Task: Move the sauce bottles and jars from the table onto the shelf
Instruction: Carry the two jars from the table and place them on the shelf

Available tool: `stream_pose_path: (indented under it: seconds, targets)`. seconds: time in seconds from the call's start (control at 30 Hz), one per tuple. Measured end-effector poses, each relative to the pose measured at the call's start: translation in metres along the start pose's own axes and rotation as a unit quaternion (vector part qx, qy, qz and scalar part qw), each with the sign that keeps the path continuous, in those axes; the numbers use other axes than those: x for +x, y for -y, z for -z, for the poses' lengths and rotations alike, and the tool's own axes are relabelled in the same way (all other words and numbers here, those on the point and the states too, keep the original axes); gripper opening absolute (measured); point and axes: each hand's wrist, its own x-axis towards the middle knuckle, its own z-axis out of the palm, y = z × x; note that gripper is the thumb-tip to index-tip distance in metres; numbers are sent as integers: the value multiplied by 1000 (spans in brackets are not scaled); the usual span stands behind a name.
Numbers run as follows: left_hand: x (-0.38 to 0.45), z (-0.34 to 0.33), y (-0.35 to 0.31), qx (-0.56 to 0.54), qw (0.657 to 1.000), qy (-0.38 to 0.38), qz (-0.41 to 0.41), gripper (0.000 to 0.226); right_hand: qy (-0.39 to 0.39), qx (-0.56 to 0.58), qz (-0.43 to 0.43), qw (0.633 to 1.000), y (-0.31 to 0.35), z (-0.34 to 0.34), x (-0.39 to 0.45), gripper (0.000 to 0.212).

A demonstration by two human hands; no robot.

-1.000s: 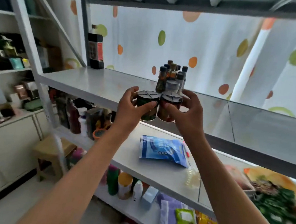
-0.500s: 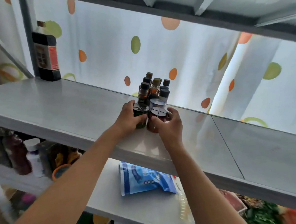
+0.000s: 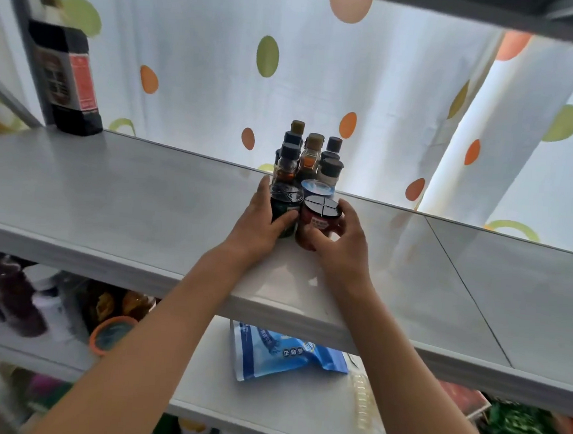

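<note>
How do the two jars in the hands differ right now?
The green jar, held by the left hand, has a dark green body; the red jar, held by the right hand, has a red one and sits nearer the shelf edge. Both are upright with black lids.

Blurred beyond reading on the lower shelf at left, bottles and orange-rimmed lid; hidden behind the front jars, lower halves of the small sauce bottles.

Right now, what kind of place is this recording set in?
Probably a home pantry or storeroom: white open shelving holds a cluster of small sauce bottles, lower shelves carry a blue packet and other bottles, and a spotted curtain hangs behind.
</note>
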Motion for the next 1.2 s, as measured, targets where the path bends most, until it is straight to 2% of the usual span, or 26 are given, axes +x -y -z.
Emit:
stream_pose_path:
  seconds: [0.17,0.3,0.37,0.47,0.57,0.63,0.67,0.7,0.77,0.83,0.93,1.03,1.1,1.2]
  targets:
    - [-9,-1,-9,3,999,-6,36,106,9,-2,-20,1000,6,2,-2,71]
    - [-29,9,-12,70,994,-41,74,122,21,27,-84,996,14,8,-7,92]
    - [-48,11,-13,108,987,-56,103,119,25,53,-130,990,17,16,-13,87]
    - [-77,7,-20,176,975,-87,108,99,38,22,-148,988,19,29,-25,77]
    - [-106,-12,-38,259,958,-84,90,68,112,-93,-77,986,20,52,-46,65]
    - [-125,-32,-50,325,940,-75,65,48,165,-185,8,969,20,68,-63,42]
    - [-137,-43,-56,342,935,-74,60,46,184,-234,54,953,20,77,-73,31]
    - [-148,-54,-61,347,933,-74,61,50,197,-287,101,932,17,86,-82,29]
    - [-175,-71,-70,344,933,-87,60,56,215,-386,172,880,4,103,-105,43]
    - [-202,-87,-74,341,934,-90,59,51,219,-435,228,843,-12,119,-128,60]
    - [-242,-113,-83,394,910,-77,101,63,225,-426,298,824,-38,142,-159,70]
    - [-278,-136,-97,435,885,-54,156,65,228,-341,305,859,-57,154,-188,73]
    - [-306,-142,-106,447,874,-57,182,65,239,-310,311,866,-68,159,-213,73]
    - [-352,-147,-116,452,861,-73,219,72,368,-305,281,832,-75,165,-252,75]
